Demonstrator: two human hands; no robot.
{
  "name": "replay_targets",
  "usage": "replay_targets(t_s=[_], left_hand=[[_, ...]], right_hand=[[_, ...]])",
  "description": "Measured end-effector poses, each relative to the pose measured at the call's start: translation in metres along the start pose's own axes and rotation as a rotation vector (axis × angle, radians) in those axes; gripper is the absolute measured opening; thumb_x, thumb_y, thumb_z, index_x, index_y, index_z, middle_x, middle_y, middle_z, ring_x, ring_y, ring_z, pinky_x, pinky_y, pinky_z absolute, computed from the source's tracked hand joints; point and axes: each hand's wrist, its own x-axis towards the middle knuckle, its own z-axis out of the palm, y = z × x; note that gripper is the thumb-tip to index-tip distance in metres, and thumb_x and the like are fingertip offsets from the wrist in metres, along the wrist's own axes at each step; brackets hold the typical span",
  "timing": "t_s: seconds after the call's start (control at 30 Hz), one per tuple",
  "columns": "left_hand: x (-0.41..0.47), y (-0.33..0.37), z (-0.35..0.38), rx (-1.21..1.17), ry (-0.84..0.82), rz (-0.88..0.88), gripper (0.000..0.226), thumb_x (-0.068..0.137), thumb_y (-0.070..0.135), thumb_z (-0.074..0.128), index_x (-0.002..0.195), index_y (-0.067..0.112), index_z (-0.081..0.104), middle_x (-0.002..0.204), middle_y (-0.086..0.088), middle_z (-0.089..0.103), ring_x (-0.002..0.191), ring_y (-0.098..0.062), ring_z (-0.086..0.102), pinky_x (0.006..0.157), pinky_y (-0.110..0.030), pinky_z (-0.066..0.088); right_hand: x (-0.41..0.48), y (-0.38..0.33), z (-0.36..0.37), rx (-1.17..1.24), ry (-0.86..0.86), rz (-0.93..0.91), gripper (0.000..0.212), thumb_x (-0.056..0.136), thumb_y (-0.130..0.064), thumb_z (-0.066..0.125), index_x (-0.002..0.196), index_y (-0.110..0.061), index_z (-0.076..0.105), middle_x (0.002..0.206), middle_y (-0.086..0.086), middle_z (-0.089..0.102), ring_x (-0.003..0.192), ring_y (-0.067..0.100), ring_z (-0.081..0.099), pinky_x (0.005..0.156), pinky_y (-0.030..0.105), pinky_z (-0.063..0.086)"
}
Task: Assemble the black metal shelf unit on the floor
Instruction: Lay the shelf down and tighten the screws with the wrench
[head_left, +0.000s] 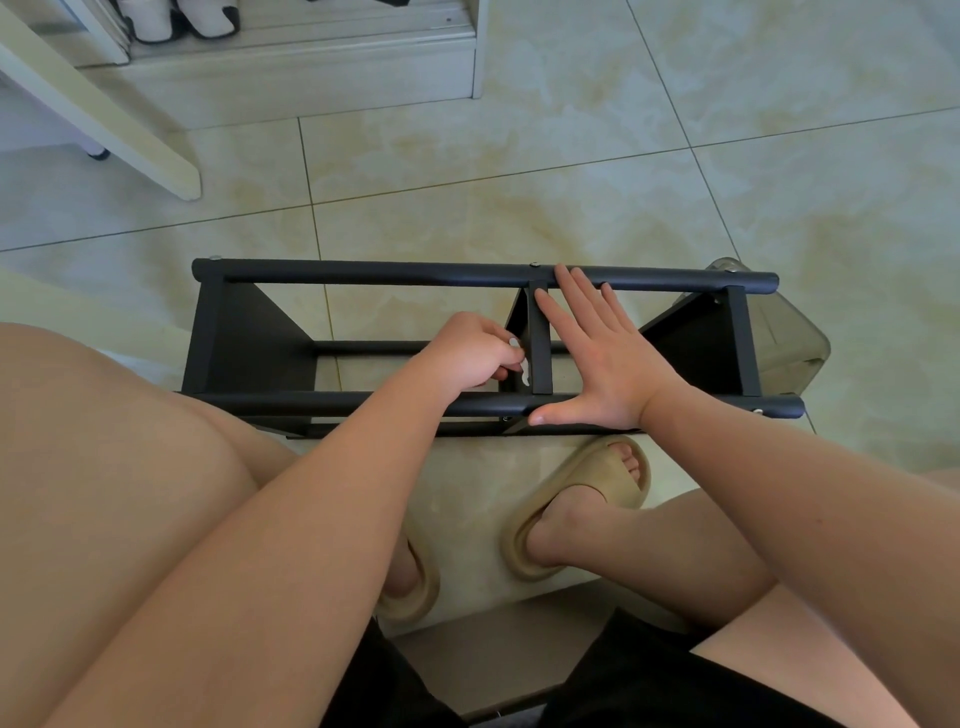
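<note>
head view, right hand (597, 364) spread across shelf rails (363, 272), left hand (467, 353) pinching white piece (524, 375)

we take this for a home. we see glossy cream marbled floor tiles (571, 171), a pale grooved door sill (291, 67) with white shoes (156, 21) standing behind it, a white furniture leg (130, 130) beside a small caster (98, 154), a clear plastic bin (795, 332) on the tiles, and beige slippers (597, 483) on bare feet, worn with black shorts (649, 686).

black metal shelf unit (363, 272) lies on its side on the tiled floor, apparently partly assembled.
</note>
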Motion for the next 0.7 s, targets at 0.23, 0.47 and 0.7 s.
replay_targets(t_s=[0.23, 0.47, 0.7], left_hand=[[-0.002, 0.004, 0.005, -0.074, 0.091, 0.001, 0.007, 0.095, 0.021, 0.061, 0.099, 0.02, 0.066, 0.078, 0.008, 0.075, 0.07, -0.006, 0.067, 0.067, -0.026, 0.045], [-0.004, 0.008, 0.003, -0.096, 0.063, -0.027, 0.006, 0.096, 0.021, 0.061, 0.1, 0.019, 0.065, 0.074, 0.009, 0.074, 0.077, -0.008, 0.069, 0.082, -0.031, 0.053], [-0.008, 0.013, 0.001, -0.054, 0.009, -0.08, 0.002, 0.097, 0.02, 0.059, 0.097, 0.02, 0.062, 0.075, 0.006, 0.074, 0.078, -0.009, 0.068, 0.084, -0.032, 0.054]], right_hand=[[0.0, 0.0, 0.0, 0.006, 0.002, -0.002, 0.134, 0.066, -0.1, 0.037, 0.162, -0.018, -0.006, 0.167, 0.01, -0.022, 0.154, 0.024, -0.022, 0.126, 0.048, -0.007], [0.0, 0.0, -0.001, 0.007, -0.004, 0.001, 0.134, 0.066, -0.1, 0.037, 0.162, -0.017, -0.005, 0.167, 0.01, -0.022, 0.154, 0.025, -0.022, 0.126, 0.048, -0.007], [0.0, 0.0, -0.001, -0.003, -0.003, 0.001, 0.133, 0.066, -0.1, 0.036, 0.162, -0.018, -0.006, 0.167, 0.01, -0.022, 0.154, 0.025, -0.022, 0.126, 0.048, -0.006]])
